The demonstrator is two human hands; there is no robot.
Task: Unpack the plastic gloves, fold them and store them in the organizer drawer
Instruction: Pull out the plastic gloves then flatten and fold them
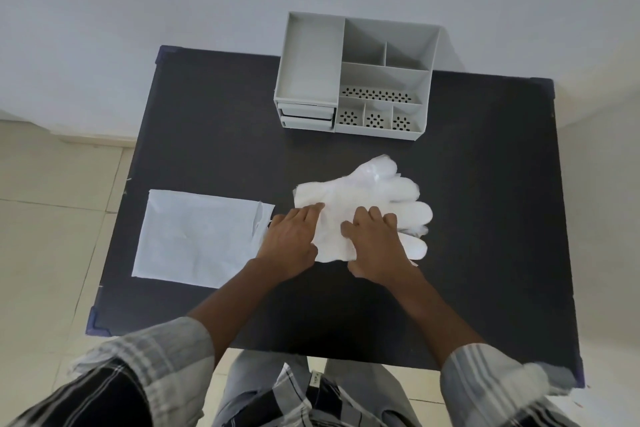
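A stack of white plastic gloves (367, 194) lies flat at the middle of the dark table (214, 107), fingers pointing right. My left hand (294, 239) rests palm-down on the cuff end of the stack, fingers spread. Pressed on the palm area of the gloves is my right hand (375, 243), fingers slightly curled. The flat white packaging bag (197, 236) lies to the left, its torn mouth beside my left hand. A grey organizer (356, 76) stands at the far edge, with two small drawers (306, 116) at its lower left, both pushed in.
The organizer has several open compartments on top, some with perforated floors. The table's near edge runs just in front of my body, with tiled floor on both sides and a white wall behind.
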